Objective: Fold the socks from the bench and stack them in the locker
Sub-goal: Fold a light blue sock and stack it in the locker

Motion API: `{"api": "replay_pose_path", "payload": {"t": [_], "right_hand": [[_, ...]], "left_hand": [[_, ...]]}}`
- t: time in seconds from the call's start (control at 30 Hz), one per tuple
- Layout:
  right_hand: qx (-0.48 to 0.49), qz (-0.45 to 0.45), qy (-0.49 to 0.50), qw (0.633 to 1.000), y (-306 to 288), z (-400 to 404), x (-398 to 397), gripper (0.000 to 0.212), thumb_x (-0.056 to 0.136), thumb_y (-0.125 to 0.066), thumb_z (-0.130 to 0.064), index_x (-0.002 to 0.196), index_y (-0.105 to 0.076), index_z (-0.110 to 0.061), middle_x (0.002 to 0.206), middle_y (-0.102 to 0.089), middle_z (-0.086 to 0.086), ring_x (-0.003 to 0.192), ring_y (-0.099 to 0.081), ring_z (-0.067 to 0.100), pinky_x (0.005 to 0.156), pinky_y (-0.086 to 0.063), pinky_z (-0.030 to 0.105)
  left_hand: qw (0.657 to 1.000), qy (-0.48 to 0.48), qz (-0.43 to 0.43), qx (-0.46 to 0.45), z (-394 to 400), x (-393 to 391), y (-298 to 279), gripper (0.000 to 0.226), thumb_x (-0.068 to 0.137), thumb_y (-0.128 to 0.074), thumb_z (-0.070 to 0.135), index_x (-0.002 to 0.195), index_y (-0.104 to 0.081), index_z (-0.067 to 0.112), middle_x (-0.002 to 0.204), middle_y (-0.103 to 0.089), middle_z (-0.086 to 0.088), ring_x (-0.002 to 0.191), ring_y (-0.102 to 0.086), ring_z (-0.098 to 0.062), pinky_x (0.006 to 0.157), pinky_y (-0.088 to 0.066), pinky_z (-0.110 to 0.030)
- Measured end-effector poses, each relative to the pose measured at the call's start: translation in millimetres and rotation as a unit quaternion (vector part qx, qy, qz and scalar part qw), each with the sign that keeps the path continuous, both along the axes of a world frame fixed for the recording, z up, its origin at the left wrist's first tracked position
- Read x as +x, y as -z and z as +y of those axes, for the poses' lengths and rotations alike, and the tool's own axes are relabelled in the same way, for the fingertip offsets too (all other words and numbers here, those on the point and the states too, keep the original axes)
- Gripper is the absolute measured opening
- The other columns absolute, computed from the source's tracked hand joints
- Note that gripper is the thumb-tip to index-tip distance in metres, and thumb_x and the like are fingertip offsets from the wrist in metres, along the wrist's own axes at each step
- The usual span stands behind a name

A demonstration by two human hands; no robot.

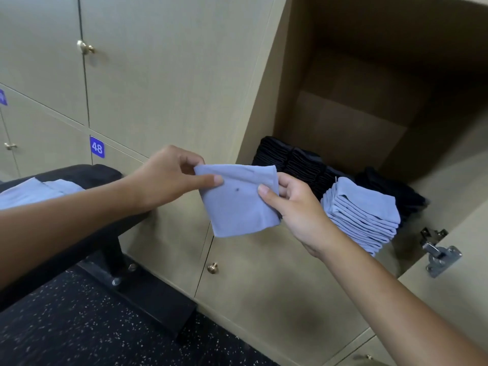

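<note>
A folded light-blue sock [237, 204] hangs in the air in front of the locker doors. My left hand [169, 178] pinches its top left corner between thumb and fingers. My right hand [293, 207] pinches its top right edge. To the right, inside the open locker [348, 122], sits a stack of folded light-blue socks [364, 212]. Behind and beside it lie piles of black socks [295, 159]. More light-blue socks [34, 191] lie on the black bench [87, 173] at the left.
Closed beige locker doors with brass knobs [212, 268] fill the wall; one bears a blue tag 48 [97, 147]. The open locker's door with a metal hinge [438, 254] stands at the right. Dark speckled floor [66, 326] lies below the bench.
</note>
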State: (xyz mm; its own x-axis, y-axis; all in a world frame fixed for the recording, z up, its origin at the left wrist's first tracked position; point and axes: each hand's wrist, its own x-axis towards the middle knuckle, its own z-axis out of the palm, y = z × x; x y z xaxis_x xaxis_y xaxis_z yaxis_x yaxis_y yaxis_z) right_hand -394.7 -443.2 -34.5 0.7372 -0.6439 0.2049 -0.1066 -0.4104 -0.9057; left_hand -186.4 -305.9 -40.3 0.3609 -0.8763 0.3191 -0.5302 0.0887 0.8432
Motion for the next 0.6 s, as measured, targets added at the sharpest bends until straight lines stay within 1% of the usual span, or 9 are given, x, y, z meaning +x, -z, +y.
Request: {"api": "replay_pose_path", "payload": {"t": [0.07, 0.13, 0.17, 0.27, 0.33, 0.4, 0.5, 0.57, 0.6], "right_hand": [[0.008, 0.000, 0.007, 1.000, 1.0, 2.9, 3.6, 0.017, 0.104, -0.057, -0.020, 0.119, -0.065, -0.019, 0.111, -0.077, 0.001, 0.104, -0.073, 0.017, 0.101, -0.054, 0.046], [0.029, -0.018, 0.021, 0.999, 1.5, 5.1, 7.5, 0.018, 0.104, -0.056, -0.020, 0.119, -0.065, -0.019, 0.113, -0.076, 0.001, 0.107, -0.072, 0.019, 0.103, -0.052, 0.050], [0.046, -0.032, 0.029, 0.998, 1.8, 5.3, 9.2, 0.018, 0.105, -0.055, -0.020, 0.119, -0.065, -0.019, 0.114, -0.076, 0.002, 0.108, -0.071, 0.020, 0.104, -0.051, 0.052], [0.115, -0.074, 0.041, 0.990, 2.2, 6.3, 12.6, 0.019, 0.106, -0.052, -0.018, 0.120, -0.065, -0.019, 0.119, -0.074, 0.001, 0.112, -0.070, 0.021, 0.105, -0.051, 0.052], [0.145, -0.087, 0.042, 0.985, 2.2, 7.6, 13.1, 0.022, 0.106, -0.051, -0.018, 0.123, -0.064, -0.017, 0.120, -0.074, 0.002, 0.113, -0.070, 0.021, 0.105, -0.051, 0.052], [0.153, -0.093, 0.053, 0.982, 2.4, 7.3, 12.1, 0.021, 0.106, -0.051, -0.019, 0.123, -0.064, -0.018, 0.120, -0.074, 0.000, 0.113, -0.070, 0.021, 0.105, -0.051, 0.051], [0.146, -0.092, 0.086, 0.981, 2.5, 5.6, 10.9, 0.019, 0.105, -0.054, -0.021, 0.119, -0.066, -0.019, 0.118, -0.075, -0.001, 0.111, -0.070, 0.020, 0.104, -0.052, 0.051], [0.132, -0.089, 0.102, 0.982, 1.3, 6.5, 10.2, 0.017, 0.104, -0.057, -0.022, 0.118, -0.066, -0.019, 0.115, -0.075, -0.001, 0.108, -0.071, 0.019, 0.102, -0.054, 0.050], [0.119, -0.089, 0.112, 0.983, 0.5, 7.0, 9.3, 0.015, 0.103, -0.058, -0.021, 0.115, -0.067, -0.020, 0.112, -0.076, -0.002, 0.106, -0.072, 0.018, 0.100, -0.055, 0.049]], "left_hand": [[0.999, -0.011, 0.046, -0.018, -0.4, -6.0, -1.5, 0.038, 0.089, -0.079, 0.028, 0.082, -0.062, -0.005, 0.077, -0.072, -0.017, 0.068, -0.061, -0.016, 0.069, -0.047, -0.027], [0.995, -0.005, 0.098, -0.035, -1.1, -15.3, -2.5, 0.028, 0.092, -0.075, 0.017, 0.097, -0.055, -0.002, 0.085, -0.078, -0.012, 0.074, -0.072, -0.020, 0.069, -0.056, -0.022], [0.990, 0.001, 0.134, -0.042, -1.2, -20.2, -2.5, 0.029, 0.092, -0.075, 0.013, 0.107, -0.051, 0.004, 0.089, -0.079, -0.012, 0.076, -0.074, -0.022, 0.069, -0.058, -0.023], [0.977, 0.004, 0.207, -0.052, -3.3, -31.0, 0.1, 0.056, 0.090, -0.076, 0.014, 0.131, -0.041, 0.027, 0.093, -0.079, -0.007, 0.077, -0.076, -0.021, 0.068, -0.060, -0.029], [0.981, -0.010, 0.189, -0.046, -4.4, -33.9, 2.3, 0.065, 0.090, -0.078, 0.018, 0.134, -0.035, 0.040, 0.092, -0.079, 0.000, 0.078, -0.076, -0.020, 0.073, -0.060, -0.032], [0.986, -0.041, 0.154, -0.047, -5.0, -35.0, 3.9, 0.066, 0.090, -0.077, 0.017, 0.132, -0.033, 0.044, 0.090, -0.077, 0.002, 0.072, -0.074, -0.018, 0.074, -0.059, -0.031], [0.987, -0.068, 0.131, -0.065, -6.4, -35.9, 3.5, 0.060, 0.091, -0.073, 0.008, 0.125, -0.034, 0.039, 0.085, -0.070, -0.001, 0.057, -0.066, -0.015, 0.062, -0.052, -0.023], [0.988, -0.062, 0.123, -0.075, -7.7, -37.1, 2.6, 0.058, 0.091, -0.072, 0.003, 0.122, -0.034, 0.035, 0.086, -0.067, -0.002, 0.055, -0.066, -0.016, 0.056, -0.049, -0.018], [0.988, -0.053, 0.122, -0.076, -8.1, -37.4, 2.2, 0.059, 0.090, -0.073, 0.002, 0.122, -0.034, 0.033, 0.087, -0.066, -0.002, 0.056, -0.068, -0.018, 0.057, -0.050, -0.018]]}}
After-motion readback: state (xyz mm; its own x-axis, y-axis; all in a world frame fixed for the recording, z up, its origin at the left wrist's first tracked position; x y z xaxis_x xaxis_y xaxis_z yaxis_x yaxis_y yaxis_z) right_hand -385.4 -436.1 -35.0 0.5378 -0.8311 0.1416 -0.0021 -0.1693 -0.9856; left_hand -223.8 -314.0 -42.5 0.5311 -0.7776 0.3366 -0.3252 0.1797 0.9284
